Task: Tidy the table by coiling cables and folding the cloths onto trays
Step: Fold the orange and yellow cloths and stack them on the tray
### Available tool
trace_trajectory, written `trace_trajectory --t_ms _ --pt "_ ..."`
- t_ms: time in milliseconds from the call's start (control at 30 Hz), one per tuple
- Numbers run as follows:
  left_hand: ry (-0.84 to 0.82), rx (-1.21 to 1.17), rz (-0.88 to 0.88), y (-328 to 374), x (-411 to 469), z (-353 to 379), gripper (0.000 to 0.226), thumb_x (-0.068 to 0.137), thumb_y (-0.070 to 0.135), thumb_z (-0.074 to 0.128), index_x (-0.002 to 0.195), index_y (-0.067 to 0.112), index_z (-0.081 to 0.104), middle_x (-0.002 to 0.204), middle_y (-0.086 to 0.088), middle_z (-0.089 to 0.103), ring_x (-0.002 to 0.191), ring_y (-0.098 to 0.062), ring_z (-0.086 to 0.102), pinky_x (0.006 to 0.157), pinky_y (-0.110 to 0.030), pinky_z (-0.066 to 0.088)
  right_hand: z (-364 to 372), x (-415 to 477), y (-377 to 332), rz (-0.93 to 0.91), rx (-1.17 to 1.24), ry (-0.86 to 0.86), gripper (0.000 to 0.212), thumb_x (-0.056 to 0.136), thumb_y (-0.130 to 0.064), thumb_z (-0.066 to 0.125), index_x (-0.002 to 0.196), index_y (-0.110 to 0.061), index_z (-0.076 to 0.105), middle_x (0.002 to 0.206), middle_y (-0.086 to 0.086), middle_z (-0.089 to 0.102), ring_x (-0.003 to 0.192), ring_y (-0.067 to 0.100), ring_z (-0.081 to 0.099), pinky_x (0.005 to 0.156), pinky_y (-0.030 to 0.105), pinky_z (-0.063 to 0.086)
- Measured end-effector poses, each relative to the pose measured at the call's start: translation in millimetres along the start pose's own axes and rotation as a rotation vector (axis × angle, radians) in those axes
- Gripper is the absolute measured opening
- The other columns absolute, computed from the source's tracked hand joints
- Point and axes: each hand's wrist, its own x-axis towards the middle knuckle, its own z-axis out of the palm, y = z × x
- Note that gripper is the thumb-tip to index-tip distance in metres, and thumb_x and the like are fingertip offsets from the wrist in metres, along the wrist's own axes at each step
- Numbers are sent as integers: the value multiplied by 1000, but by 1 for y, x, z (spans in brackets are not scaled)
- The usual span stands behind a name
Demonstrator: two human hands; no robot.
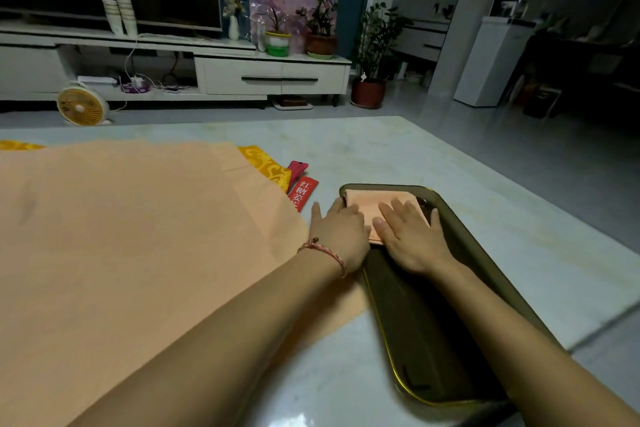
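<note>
A small folded peach cloth (367, 204) lies at the far end of a dark tray with a gold rim (415, 340) on the pale table. My right hand (410, 236) lies flat on the folded cloth with straight fingers. My left hand (337, 232), with a braided bracelet at the wrist, rests at the cloth's left edge by the tray rim, fingers spread. A large peach cloth (121, 253) is spread flat over the left half of the table. No cable is in sight.
A yellow patterned cloth (266, 166) sticks out from under the large cloth. Red packets (303, 192) lie beside it, just left of the tray. The table's (433, 156) right edge drops to the floor. A TV stand, plants and a fan stand beyond.
</note>
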Motion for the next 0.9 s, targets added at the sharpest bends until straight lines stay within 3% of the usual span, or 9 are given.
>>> trace_trajectory --t_ms 200,333,400,467,533,633,700,800,900 --pt "-157 168 -64 14 7 1 52 100 29 30 148 14 19 159 -4 7 145 -29 -9 112 -57 -9 10 13 -5 271 47 -37 62 96 -56 12 150 -27 8 159 3 -5 145 22 -8 109 56 -15" --pt "-129 -70 -75 6 -4 -1 55 102 34 22 150 14 6 159 -3 -5 145 -25 -10 115 -51 -7 -12 7 -3 172 377 11 51 101 -36 27 149 -20 21 158 6 8 146 25 1 115 49 -3" --pt "-29 -283 -48 0 -16 -3 56 102 37 22 151 16 4 159 -3 -5 146 -23 -6 117 -47 -1 -28 -2 4 179 729 198 44 99 -17 34 144 -17 34 156 6 21 145 22 8 118 46 4" --pt "97 -439 -42 -10 -42 -11 57 101 38 26 151 17 8 159 -5 0 146 -20 -1 118 -42 5 -47 -23 6 231 865 475 43 96 -8 37 138 -17 44 151 5 32 143 20 19 117 37 15" --pt "147 -415 -18 -25 -73 -22 55 100 37 32 149 16 17 158 -6 6 146 -20 2 118 -36 8 -61 -41 1 282 866 680 41 93 -4 39 130 -15 53 140 5 47 132 20 38 102 25 29" --pt "122 -326 1 -61 -127 -39 51 98 33 41 145 17 28 158 -5 10 146 -19 3 112 -22 7 -73 -66 -28 333 1002 825 32 89 0 41 107 -16 61 113 2 63 99 12 55 76 15 39" --pt "73 -278 -17 -89 -168 -51 53 95 37 45 144 22 29 158 -2 9 146 -15 3 110 -17 6 -73 -82 -61 255 1090 747 26 90 -1 43 95 -18 61 97 -3 65 85 8 57 62 9 39" --pt "-29 -139 -87 -129 -231 -66 65 90 48 50 146 26 23 158 2 2 145 -11 -1 113 -21 5 -51 -110 -124 -43 1077 427 27 86 2 46 92 -18 64 91 -9 63 90 8 58 74 14 44" --pt "-121 -72 -142 -157 -276 -65 77 84 59 50 147 33 14 158 7 -5 145 -10 -5 118 -31 5 -29 -133 -159 -311 850 141 30 85 0 52 106 -19 62 103 -10 60 98 5 54 76 3 38"
